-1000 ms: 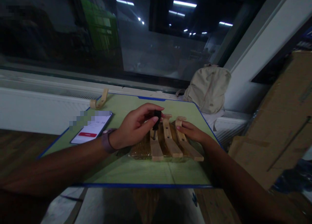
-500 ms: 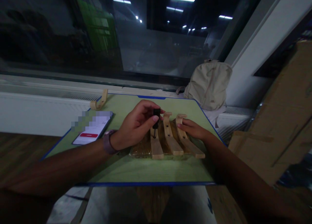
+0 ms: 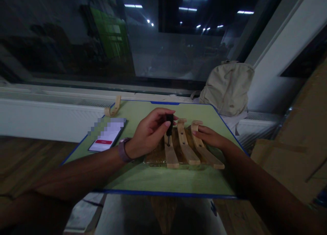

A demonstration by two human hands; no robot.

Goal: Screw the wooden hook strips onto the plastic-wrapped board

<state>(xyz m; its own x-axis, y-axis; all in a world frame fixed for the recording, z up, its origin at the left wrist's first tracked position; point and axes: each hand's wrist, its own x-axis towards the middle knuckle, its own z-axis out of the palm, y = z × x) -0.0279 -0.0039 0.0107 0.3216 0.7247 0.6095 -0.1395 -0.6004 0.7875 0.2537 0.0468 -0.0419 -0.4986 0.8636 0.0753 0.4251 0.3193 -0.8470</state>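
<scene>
My left hand (image 3: 154,131) is closed around the black handle of a screwdriver (image 3: 169,125). The screwdriver stands upright, its tip at a hole in the left wooden hook (image 3: 172,156). Beside it lie a middle wooden hook (image 3: 188,149) and a right wooden hook (image 3: 206,153), both with holes along them. All three rest across a brown board (image 3: 155,156) that looks wrapped in clear plastic. With thumb and fingers, my right hand (image 3: 211,136) grips the upper part of the right hook. The far end of the left hook is hidden behind my left hand.
A phone (image 3: 107,134) lies on the green, blue-edged table (image 3: 143,184) to the left. Another wooden hook (image 3: 114,108) stands at the back left corner. A beige backpack (image 3: 227,88) leans by the window, and cardboard (image 3: 283,163) stands at the right.
The whole view has shifted, so everything appears a little further right. Both hands keep their holds, and the screwdriver stays at the left hook.
</scene>
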